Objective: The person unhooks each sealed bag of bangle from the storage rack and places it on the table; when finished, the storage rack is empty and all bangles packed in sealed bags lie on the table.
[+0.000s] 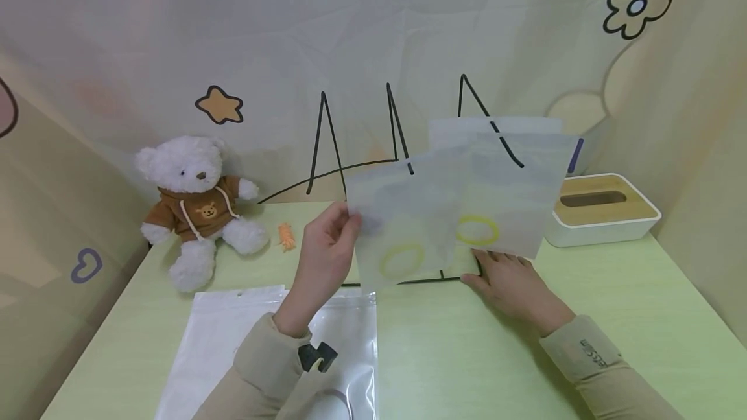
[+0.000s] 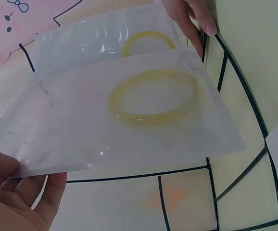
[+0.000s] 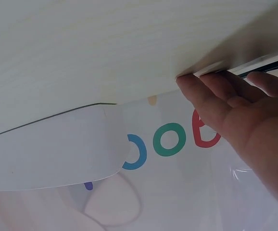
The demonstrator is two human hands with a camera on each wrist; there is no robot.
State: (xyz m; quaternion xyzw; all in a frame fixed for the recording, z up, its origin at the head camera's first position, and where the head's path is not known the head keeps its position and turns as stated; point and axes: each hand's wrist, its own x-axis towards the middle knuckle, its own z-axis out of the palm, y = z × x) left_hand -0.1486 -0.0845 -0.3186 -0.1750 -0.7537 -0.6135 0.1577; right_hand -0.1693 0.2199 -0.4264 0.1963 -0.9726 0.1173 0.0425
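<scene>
My left hand (image 1: 329, 245) pinches the left edge of a translucent plastic pouch (image 1: 403, 206). A blurred yellow ring (image 2: 153, 120) shows through the pouch. One prong of a black wire rack (image 1: 432, 280) comes through near the pouch's top edge. Behind and to the right, a second pouch (image 1: 519, 193) hangs on the right prong, also with a yellow ring (image 1: 477, 230) inside. Low at the rack's base, my right hand (image 1: 513, 287) holds the black bar between thumb and fingers, with fingertips at the tabletop. The left prong bears nothing.
Flat pouches (image 1: 233, 342) lie at the front left under my left forearm. A white teddy bear (image 1: 201, 206) sits at the back left, beside a small orange bundle (image 1: 286, 236). At the back right stands a tissue box (image 1: 604, 225) with a wooden lid. A printed curtain hangs behind.
</scene>
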